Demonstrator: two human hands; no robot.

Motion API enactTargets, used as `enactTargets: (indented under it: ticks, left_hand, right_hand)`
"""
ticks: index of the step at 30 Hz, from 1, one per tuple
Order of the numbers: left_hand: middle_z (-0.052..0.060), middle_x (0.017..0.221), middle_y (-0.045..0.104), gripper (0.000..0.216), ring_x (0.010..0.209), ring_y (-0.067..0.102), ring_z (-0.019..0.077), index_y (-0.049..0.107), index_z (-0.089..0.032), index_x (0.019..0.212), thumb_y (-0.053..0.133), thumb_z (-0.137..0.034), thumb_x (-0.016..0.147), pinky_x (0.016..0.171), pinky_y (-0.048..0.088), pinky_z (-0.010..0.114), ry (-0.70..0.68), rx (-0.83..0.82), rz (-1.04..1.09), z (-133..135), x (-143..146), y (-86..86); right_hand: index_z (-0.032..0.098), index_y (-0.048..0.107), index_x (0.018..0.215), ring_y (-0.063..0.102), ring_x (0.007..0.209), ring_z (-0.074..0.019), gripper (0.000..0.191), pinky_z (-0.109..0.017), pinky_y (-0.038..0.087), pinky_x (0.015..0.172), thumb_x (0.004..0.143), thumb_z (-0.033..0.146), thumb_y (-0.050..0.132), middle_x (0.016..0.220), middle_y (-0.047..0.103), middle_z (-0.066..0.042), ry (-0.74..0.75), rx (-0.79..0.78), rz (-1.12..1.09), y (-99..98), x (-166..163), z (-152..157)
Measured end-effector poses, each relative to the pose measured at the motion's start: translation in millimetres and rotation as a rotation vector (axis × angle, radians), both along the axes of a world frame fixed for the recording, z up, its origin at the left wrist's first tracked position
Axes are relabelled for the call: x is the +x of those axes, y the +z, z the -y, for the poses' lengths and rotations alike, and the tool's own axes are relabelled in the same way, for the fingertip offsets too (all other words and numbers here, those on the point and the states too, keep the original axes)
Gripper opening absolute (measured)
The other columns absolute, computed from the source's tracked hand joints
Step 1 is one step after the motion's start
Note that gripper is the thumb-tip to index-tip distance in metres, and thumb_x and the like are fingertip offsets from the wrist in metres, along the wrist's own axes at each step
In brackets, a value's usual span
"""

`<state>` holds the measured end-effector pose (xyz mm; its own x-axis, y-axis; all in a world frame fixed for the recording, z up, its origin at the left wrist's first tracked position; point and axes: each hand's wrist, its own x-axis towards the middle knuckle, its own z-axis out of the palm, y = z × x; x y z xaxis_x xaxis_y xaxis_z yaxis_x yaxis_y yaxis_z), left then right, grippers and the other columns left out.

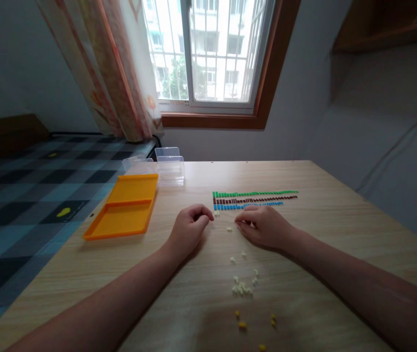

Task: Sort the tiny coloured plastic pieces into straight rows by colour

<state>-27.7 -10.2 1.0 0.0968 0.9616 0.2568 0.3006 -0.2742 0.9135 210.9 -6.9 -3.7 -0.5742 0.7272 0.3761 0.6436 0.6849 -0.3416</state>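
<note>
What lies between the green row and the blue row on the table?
The brown row lies between the green row and the blue row, shown in the head view.

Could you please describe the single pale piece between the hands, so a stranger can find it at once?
On the table, look between the left hand and the right hand. Below the blue row, one pale piece lies closer to the right hand. It lies alone, while its pale neighbours are close under the row or scattered nearer the viewer.

The head view looks down across the table (340, 215) toward a window (223, 58).
</note>
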Motion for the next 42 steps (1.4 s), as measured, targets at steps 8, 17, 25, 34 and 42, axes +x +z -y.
enactTargets:
  ticks: [8,17,25,34,42]
  left_hand:
    - [0.000,0.061,0.061,0.018,0.066,0.054,0.0175,0.065,-0.018,0.061,0.050,-0.026,0.064,0.068,0.041,0.029,-0.002,0.007,-0.014,1,1,0.7]
    - [0.000,0.062,0.062,0.017,0.067,0.054,0.0176,0.064,-0.018,0.061,0.049,-0.024,0.065,0.069,0.042,0.029,-0.026,0.017,-0.027,0,2,-0.1]
    - [0.000,0.062,0.062,0.018,0.067,0.055,0.0174,0.065,-0.017,0.062,0.049,-0.023,0.066,0.068,0.041,0.029,-0.030,0.023,-0.053,-1,2,-0.3]
    - [0.001,0.063,0.063,0.019,0.067,0.056,0.0182,0.066,-0.017,0.063,0.049,-0.024,0.066,0.068,0.042,0.029,-0.023,0.023,-0.076,-2,1,-1.5]
    - [0.001,0.063,0.063,0.018,0.067,0.056,0.0182,0.066,-0.018,0.063,0.049,-0.023,0.067,0.068,0.042,0.029,-0.027,0.028,-0.076,1,3,0.1]
  right_hand:
    - [0.020,0.075,0.088,0.057,0.068,-0.0086,0.011,-0.020,0.036,0.067,0.087,0.022,0.064,0.078,0.066,0.000,0.059,-0.023,-0.009,-3.7,-7,7]
    - [0.018,0.070,0.089,0.055,0.070,-0.0096,0.009,-0.020,0.034,0.066,0.091,0.023,0.063,0.080,0.065,0.000,-0.076,-0.069,0.045,-2.6,-10,-2]
    - [0.020,0.072,0.100,0.057,0.076,-0.0109,0.014,-0.022,0.039,0.072,0.093,0.023,0.061,0.087,0.067,-0.001,-0.131,-0.080,0.026,-5.3,-14,-9]
    - [0.018,0.075,0.097,0.056,0.071,-0.0091,0.020,-0.020,0.038,0.067,0.095,0.023,0.056,0.083,0.066,-0.003,0.025,0.012,-0.034,-11.0,-5,-1]
    - [0.022,0.076,0.098,0.060,0.077,-0.0111,0.024,-0.022,0.039,0.070,0.098,0.026,0.052,0.087,0.068,-0.003,-0.015,0.015,0.084,-6.9,-17,2]
